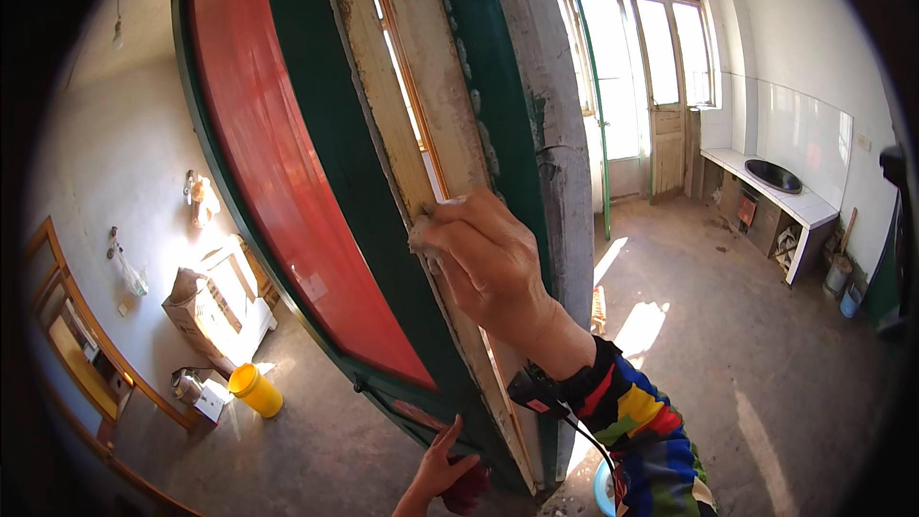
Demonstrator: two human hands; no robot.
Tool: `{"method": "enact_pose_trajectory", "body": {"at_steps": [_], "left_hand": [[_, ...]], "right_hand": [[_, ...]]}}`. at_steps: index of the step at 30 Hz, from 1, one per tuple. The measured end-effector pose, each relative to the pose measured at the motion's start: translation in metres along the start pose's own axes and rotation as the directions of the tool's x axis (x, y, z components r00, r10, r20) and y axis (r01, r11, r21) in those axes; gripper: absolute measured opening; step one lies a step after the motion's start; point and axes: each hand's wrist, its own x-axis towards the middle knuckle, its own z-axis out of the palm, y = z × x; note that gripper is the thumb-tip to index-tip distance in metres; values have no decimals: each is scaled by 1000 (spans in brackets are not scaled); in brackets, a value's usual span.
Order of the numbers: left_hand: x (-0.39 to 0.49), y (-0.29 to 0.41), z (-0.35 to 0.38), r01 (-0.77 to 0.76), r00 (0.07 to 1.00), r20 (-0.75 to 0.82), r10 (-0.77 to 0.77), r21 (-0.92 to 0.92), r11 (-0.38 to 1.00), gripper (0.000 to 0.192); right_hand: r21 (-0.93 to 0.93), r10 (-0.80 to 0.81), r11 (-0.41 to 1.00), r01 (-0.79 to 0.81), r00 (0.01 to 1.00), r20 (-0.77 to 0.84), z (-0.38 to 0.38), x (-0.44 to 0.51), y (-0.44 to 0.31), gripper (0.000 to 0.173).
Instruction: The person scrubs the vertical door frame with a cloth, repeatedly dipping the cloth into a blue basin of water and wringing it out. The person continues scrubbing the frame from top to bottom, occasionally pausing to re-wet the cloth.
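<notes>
My right hand (495,266) is pinching a small greyish rag (423,233) against the bare, cream-coloured edge (391,136) of a door. That door has a dark green frame (323,108) and a pane (266,158) that looks red. Lower down, the index finger of my left hand (436,463) touches the green frame. A dark red, soft-looking thing (467,488) shows by its thumb; whether the hand grips it is unclear. Beside the edge runs the green door jamb (495,86), with whitish marks along it. A black device (535,391) with a cable is strapped at my right wrist.
Left of the door stand a yellow bucket (256,390), a metal kettle (187,386) and a cardboard box (204,312). On the right, a white tiled counter (811,208) holds a black basin (773,177). A light-blue basin (603,488) sits on the floor near the jamb.
</notes>
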Motion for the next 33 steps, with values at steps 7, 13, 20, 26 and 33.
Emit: {"method": "enact_pose_trajectory", "body": {"at_steps": [7, 13, 20, 26, 33], "left_hand": [[-2, 3, 1, 2, 1000, 4, -2, 6, 1000, 90], [-2, 4, 1, -44, 999, 7, 44, -11, 999, 90], [-1, 1, 0, -82, 997, 16, 81, 16, 997, 89], [0, -3, -2, -107, 994, 12, 107, 38, 994, 88], [0, -5, -3, -33, 998, 60, 31, 34, 999, 91]], "right_hand": [[22, 151, 988, -154, 984, 95, -11, -106, -27, 24], [-43, 267, 963, -268, 963, -22, -2, -128, -39, 21], [-182, 216, 955, -234, 970, -115, 14, -4, -10, 13], [-166, 312, 933, -319, 948, -66, 8, -87, -33, 13], [-118, 529, 845, -522, 847, 44, 1, -203, -67, 15]]}}
